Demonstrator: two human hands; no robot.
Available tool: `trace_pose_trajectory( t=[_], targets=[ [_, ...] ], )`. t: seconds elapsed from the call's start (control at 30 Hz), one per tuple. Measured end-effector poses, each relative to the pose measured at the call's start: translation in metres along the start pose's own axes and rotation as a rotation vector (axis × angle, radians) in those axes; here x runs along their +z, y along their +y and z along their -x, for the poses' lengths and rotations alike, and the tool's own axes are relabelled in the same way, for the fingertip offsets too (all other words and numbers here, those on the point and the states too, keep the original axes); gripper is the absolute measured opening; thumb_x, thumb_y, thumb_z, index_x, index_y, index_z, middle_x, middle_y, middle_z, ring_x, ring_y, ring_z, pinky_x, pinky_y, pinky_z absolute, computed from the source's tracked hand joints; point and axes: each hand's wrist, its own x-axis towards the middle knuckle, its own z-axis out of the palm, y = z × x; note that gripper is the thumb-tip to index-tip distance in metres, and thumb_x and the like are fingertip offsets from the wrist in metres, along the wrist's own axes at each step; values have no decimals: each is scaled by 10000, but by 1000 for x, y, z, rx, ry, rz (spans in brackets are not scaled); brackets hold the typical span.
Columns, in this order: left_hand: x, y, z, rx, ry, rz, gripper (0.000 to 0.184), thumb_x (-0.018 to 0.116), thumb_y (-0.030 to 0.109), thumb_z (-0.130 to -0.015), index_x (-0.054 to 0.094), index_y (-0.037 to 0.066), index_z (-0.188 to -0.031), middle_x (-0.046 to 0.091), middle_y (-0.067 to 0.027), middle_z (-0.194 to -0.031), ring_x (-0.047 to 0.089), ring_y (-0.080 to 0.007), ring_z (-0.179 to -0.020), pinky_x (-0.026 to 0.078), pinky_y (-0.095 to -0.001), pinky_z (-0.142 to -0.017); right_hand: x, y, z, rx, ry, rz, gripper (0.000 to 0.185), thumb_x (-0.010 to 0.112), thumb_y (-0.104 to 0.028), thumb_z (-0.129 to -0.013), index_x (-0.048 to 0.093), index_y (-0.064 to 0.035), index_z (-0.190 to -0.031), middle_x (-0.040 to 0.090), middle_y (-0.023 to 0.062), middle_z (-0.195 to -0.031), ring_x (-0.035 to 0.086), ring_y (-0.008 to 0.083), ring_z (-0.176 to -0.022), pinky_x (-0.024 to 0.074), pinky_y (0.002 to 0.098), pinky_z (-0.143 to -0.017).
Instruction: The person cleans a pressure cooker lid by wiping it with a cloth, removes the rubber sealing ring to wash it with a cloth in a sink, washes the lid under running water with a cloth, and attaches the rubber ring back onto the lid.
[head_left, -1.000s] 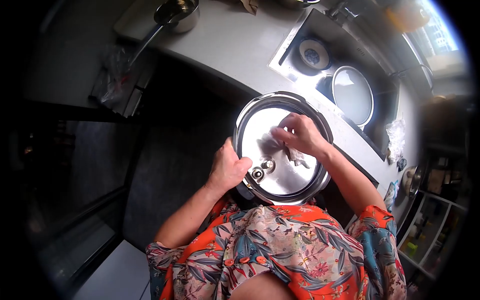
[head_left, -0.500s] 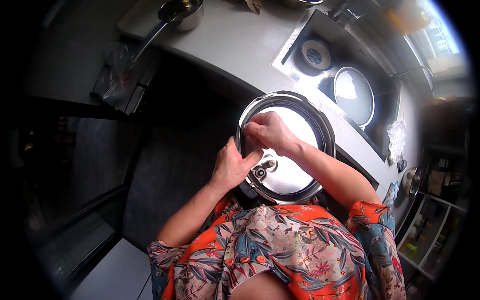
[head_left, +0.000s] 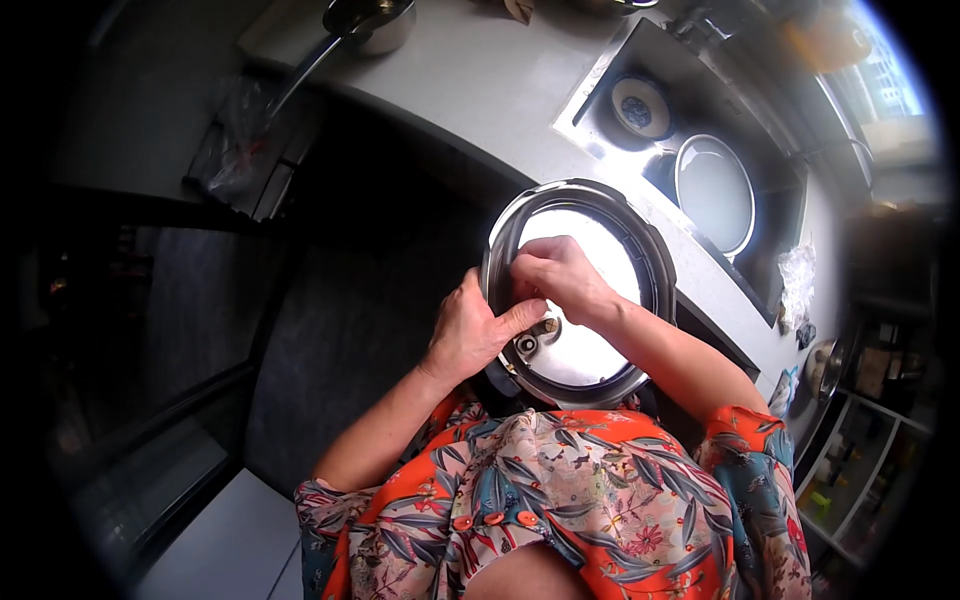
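A round metal pressure cooker lid (head_left: 590,365) is held in front of my body with its underside facing me. A dark sealing ring (head_left: 640,255) runs inside its rim, and at the left a stretch of it appears to sit inward from the edge. My left hand (head_left: 470,325) grips the lid's left rim, fingers behind and thumb reaching over the inner face near the valve fittings (head_left: 527,344). My right hand (head_left: 560,275) is closed over the left part of the lid, its curled fingertips at the sealing ring and partly hidden.
Beyond the lid, a sink (head_left: 600,70) holds a patterned bowl (head_left: 640,107) and a larger white-rimmed dish (head_left: 715,195). On the counter (head_left: 450,90) stands a metal pot (head_left: 385,30) with a long handle. Crumpled clear plastic (head_left: 797,285) lies by the sink's right end.
My right hand has shifted slightly right and down, and the ring's left stretch appears drawn inward. My left hand keeps its grip on the rim. The view has moved a little.
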Motion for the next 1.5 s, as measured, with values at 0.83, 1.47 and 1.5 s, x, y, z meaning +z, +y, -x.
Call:
trace_pose_trajectory(
  t=[0.83,1.47,1.5],
  targets=[
    [-3,-37,4,-119,19,515,418,416,-56,-708,488,-66,-1119,574,-111,-1044,561,-159,-927,436,-261,-829,-111,3,143,-433,127,-807,237,373,-250,-965,520,-80,-1039,251,-60,-472,195,44,-355,183,203,-326],
    [-52,-8,-21,66,261,688,338,426,-50,-752,512,-79,-1077,592,-116,-1007,577,-156,-881,445,-258,-801,-129,-13,167,-762,273,-888,395,350,-345,-961,431,-100,-663,214,-61,-414,191,65,-315,185,224,-333],
    [-53,-8,-24,75,255,701,336,426,-50,-753,513,-79,-1076,593,-117,-1006,577,-156,-883,446,-259,-801,-130,-13,168,-790,258,-897,399,345,-344,-962,410,-108,-647,214,-59,-413,192,65,-315,186,224,-332]
  ],
)
